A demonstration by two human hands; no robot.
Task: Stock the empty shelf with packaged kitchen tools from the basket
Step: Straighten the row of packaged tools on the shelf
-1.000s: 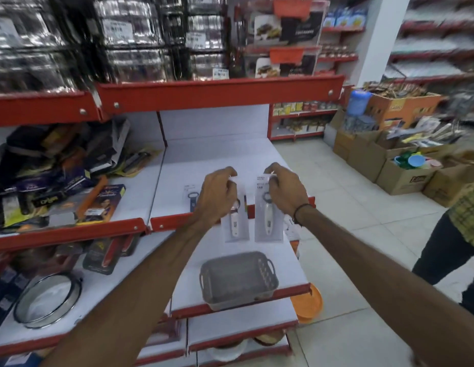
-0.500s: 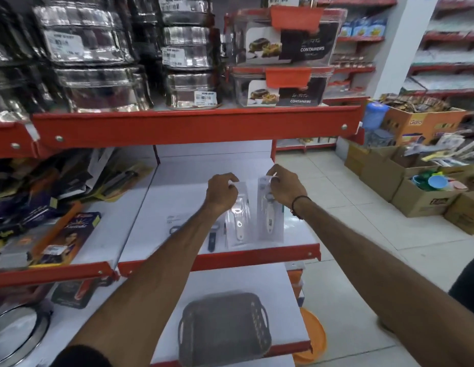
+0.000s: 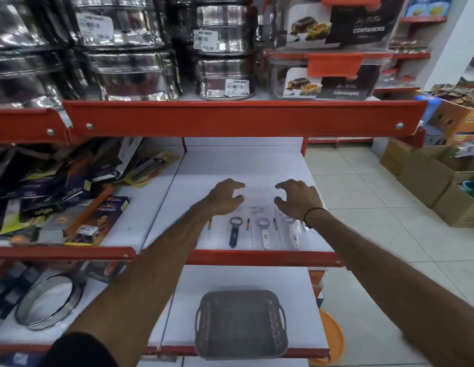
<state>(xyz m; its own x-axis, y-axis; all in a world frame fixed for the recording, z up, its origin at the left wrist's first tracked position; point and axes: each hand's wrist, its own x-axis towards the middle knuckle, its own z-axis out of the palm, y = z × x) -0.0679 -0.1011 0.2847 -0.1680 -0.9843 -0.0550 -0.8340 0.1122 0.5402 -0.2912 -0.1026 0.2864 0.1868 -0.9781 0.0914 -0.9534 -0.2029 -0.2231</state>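
On the white shelf [image 3: 238, 168] at chest height, three packaged kitchen tools lie flat side by side near the red front lip: a dark-handled opener [image 3: 234, 233], a white-handled opener [image 3: 264, 233] just right of it, and another white-handled tool [image 3: 293, 233] at the right end. Both hands hover above the upper ends of these packs with fingers spread and curled, holding nothing. The left hand [image 3: 225, 197] hangs over the left part of the row, its forearm hiding whatever lies beneath it; the right hand [image 3: 299, 198], with a dark band at the wrist, hangs over the right-end pack. Below, on the next shelf down, sits the grey basket [image 3: 241, 324]; its inside is too blurred to make out. Steel tins [image 3: 222, 72] stand on the shelf above.
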